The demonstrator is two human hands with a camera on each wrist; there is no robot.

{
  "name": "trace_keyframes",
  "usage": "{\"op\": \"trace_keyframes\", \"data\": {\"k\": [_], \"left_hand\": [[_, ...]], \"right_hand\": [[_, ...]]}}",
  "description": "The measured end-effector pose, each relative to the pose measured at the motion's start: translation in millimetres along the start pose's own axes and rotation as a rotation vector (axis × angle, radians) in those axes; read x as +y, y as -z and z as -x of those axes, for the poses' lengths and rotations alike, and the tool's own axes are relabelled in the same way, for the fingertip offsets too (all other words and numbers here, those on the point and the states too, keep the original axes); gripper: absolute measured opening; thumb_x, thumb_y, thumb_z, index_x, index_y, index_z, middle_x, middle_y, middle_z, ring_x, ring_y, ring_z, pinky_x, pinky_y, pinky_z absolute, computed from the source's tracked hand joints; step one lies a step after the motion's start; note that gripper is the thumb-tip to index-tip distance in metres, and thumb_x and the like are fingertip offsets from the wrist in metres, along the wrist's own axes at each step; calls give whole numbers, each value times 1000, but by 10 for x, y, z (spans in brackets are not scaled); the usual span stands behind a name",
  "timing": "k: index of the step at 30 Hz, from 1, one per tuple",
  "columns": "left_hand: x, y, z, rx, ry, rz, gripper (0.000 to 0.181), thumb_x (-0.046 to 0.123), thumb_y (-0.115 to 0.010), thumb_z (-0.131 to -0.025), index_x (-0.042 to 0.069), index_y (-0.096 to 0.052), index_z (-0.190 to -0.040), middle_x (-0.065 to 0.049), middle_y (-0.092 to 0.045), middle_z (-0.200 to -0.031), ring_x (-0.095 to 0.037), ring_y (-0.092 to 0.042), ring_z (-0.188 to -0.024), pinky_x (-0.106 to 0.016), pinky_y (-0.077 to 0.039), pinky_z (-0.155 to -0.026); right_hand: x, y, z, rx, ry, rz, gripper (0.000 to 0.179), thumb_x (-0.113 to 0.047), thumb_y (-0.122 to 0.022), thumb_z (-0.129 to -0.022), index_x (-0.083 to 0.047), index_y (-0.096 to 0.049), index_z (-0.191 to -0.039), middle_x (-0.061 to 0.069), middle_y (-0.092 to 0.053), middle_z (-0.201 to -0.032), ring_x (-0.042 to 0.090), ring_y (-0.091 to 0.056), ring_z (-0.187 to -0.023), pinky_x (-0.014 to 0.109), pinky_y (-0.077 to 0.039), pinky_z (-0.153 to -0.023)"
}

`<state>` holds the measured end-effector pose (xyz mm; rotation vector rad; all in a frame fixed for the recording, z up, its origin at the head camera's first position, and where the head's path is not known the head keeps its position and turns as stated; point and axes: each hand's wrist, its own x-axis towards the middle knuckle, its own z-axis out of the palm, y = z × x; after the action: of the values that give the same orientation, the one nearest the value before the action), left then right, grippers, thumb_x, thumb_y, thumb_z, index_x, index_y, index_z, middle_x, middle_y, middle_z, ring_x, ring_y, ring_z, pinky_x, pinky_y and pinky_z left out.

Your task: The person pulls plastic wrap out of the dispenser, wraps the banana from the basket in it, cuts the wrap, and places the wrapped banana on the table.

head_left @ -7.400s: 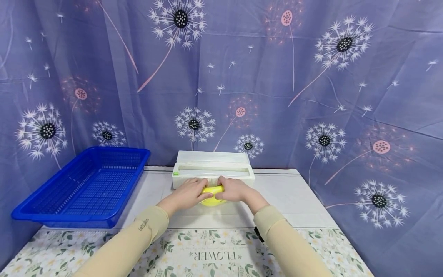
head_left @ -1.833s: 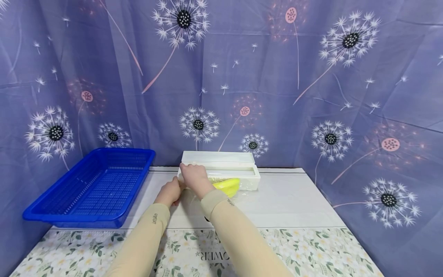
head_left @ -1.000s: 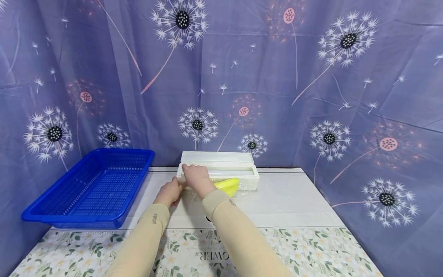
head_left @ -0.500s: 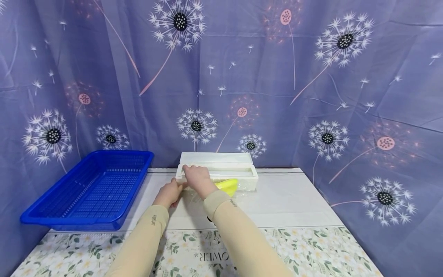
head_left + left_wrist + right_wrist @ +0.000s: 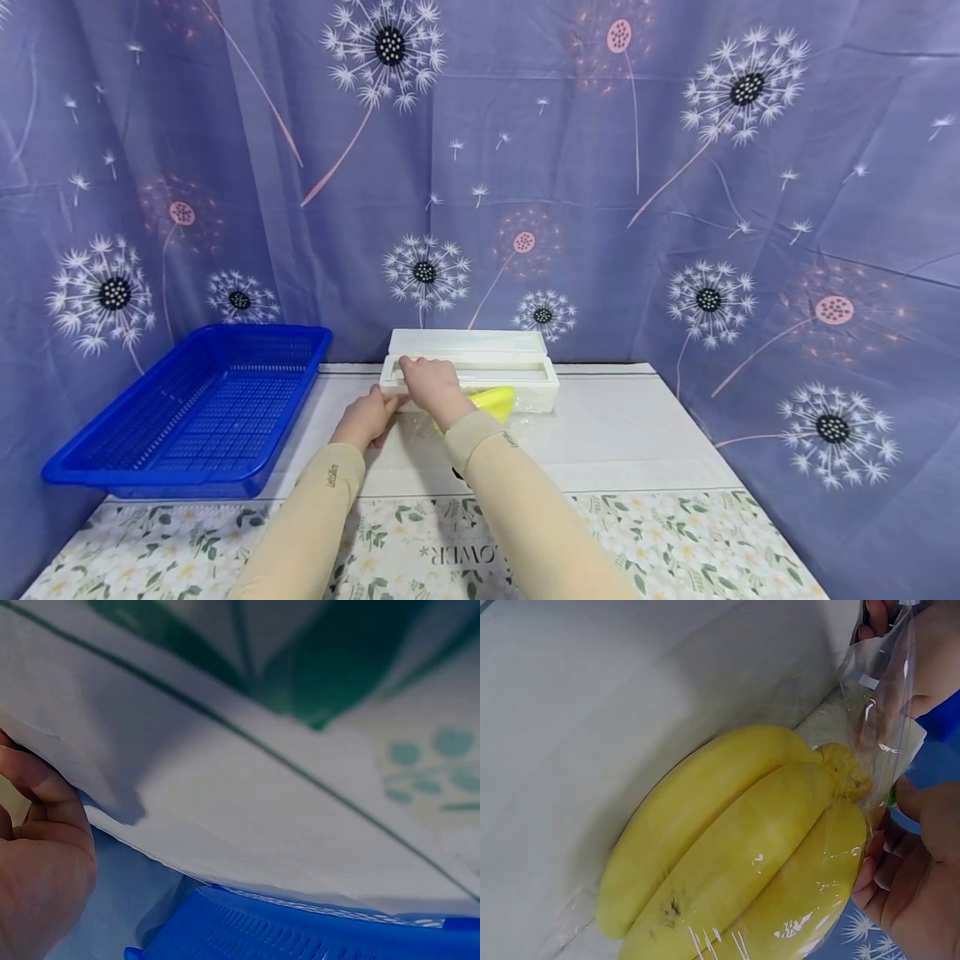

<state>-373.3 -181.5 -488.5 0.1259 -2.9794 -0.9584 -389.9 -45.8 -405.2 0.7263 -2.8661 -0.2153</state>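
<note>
A white cling film box (image 5: 517, 396) with its lid raised stands at the back of the table in the head view. My left hand (image 5: 366, 417) grips it at the left front corner, fingers curled. Over the box's left front edge my right hand (image 5: 433, 387) curls its fingers, and its thumb touches the small green slide cutter (image 5: 892, 796) in the right wrist view. A bunch of bananas (image 5: 735, 840) lies against the box front under clear cling film (image 5: 877, 682); my right forearm partly hides it in the head view. My left fingertips are mostly hidden.
A blue plastic basket (image 5: 251, 467) with slatted walls stands at the left of the table. Behind the box hangs a purple curtain (image 5: 480, 125) with dandelion prints. A floral cloth (image 5: 660, 542) covers the table's near part.
Earlier both hands held the bananas in front of the box. Since then they moved to the box's left end, and my right hand has slid slightly right along its edge. The bananas lie still.
</note>
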Motion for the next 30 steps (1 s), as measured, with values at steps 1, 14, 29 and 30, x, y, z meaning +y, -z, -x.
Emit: {"op": "trace_keyframes", "data": {"k": [1,14,29,30], "left_hand": [[1,-1,-1,1,-2,3,76,64,-40,-95,-3,-37,-130,-7,-58,-49,-21,-55,-37,-33,-43,-39],[8,8,-15,-10,12,16,86,65,-43,-95,-7,-29,-140,-8,-58,-49,-22,-55,-37,-33,-43,-37],[14,-3,-7,8,1,24,84,65,-45,-94,-8,-33,-135,-8,-56,-46,-21,-53,-34,-32,-42,-36],[15,-4,-6,9,1,24,84,65,-45,-94,-8,-34,-134,-8,-56,-46,-21,-53,-34,-32,-42,-36]], "right_hand": [[8,-2,1,0,0,4,42,-23,-65,-94,-22,-51,-133,2,-68,-108,21,-66,-83,38,-52,-65],[72,-5,32,1,0,13,31,-21,-53,-101,-22,-52,-132,1,-69,-108,22,-67,-88,41,-53,-70],[124,18,90,-10,8,7,31,-25,-52,-103,-23,-50,-133,-1,-68,-104,20,-66,-88,40,-53,-69],[126,21,94,-11,8,8,31,-25,-52,-102,-23,-50,-133,-1,-68,-104,20,-66,-87,40,-53,-69]]}}
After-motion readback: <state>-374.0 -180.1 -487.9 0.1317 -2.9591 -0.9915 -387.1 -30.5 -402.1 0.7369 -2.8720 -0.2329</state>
